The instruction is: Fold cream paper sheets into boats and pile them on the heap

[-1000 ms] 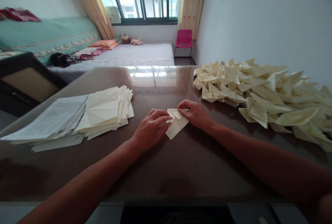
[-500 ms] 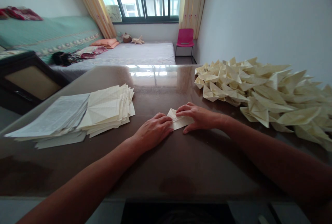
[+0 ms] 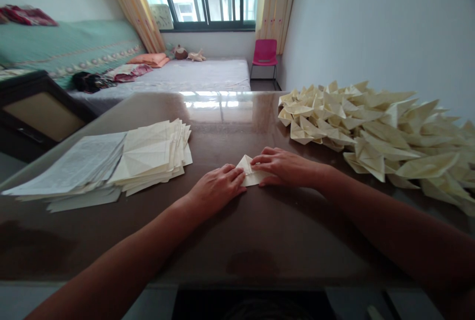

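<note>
Between my hands, a small cream sheet of folded paper (image 3: 252, 178) lies on the brown tabletop, its pointed top facing away from me. My left hand (image 3: 219, 185) grips the paper's left end with fingers pressed together. From the other side, my right hand (image 3: 285, 167) has its fingers on top and its thumb at the near edge, covering the right end. A stack of creased cream paper sheets (image 3: 148, 154) lies left of my left hand. To the right of my right hand spreads a large pile of folded paper pieces (image 3: 367, 127) with pointed tips.
Greyish printed sheets (image 3: 74, 161) lie partly under the cream stack on the glossy table (image 3: 237, 241). Past the far table edge are a bed (image 3: 211, 72) and a pink chair (image 3: 265, 54). A dark cabinet (image 3: 40, 112) stands at left, a white wall (image 3: 371, 28) at right.
My right thumb has drawn in toward the fingers, against the paper's near edge. Both hands and the paper have shifted very slightly left. The piles stay as they were.
</note>
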### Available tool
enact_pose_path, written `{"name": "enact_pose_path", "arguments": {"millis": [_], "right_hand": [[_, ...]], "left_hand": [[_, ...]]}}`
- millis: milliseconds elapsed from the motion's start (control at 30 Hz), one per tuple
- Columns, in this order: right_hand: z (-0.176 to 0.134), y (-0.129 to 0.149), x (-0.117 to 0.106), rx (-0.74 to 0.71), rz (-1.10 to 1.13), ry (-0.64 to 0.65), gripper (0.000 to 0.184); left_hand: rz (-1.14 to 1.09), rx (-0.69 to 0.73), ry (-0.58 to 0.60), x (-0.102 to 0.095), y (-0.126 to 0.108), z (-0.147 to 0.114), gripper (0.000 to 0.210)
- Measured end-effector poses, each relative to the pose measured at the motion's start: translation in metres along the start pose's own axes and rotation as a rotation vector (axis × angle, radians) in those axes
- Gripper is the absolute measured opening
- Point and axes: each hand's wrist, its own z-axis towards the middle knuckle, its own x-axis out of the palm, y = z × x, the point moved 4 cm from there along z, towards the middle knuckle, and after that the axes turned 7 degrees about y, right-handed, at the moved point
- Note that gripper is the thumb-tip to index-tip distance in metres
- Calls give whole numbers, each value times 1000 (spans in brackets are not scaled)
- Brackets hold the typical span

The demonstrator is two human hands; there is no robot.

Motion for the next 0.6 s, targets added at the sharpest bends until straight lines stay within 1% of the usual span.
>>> {"name": "enact_pose_path", "arguments": {"millis": [100,200,300,467,600], "right_hand": [[2,4,0,7,-49,11,38],[3,11,-3,44,-108,9,36],[4,16,-5,66,-139,10,33],[4,16,-6,53,-120,14,25],[6,14,-5,42,-108,11,26]], "left_hand": [[44,11,37,0,-3,-1,21],[62,18,52,1,-5,-2,19],[52,5,43,1,-5,-2,19],[9,-13,20,-3,-3,0,16],[-29,-39,4,-5,-1,1,16]]}}
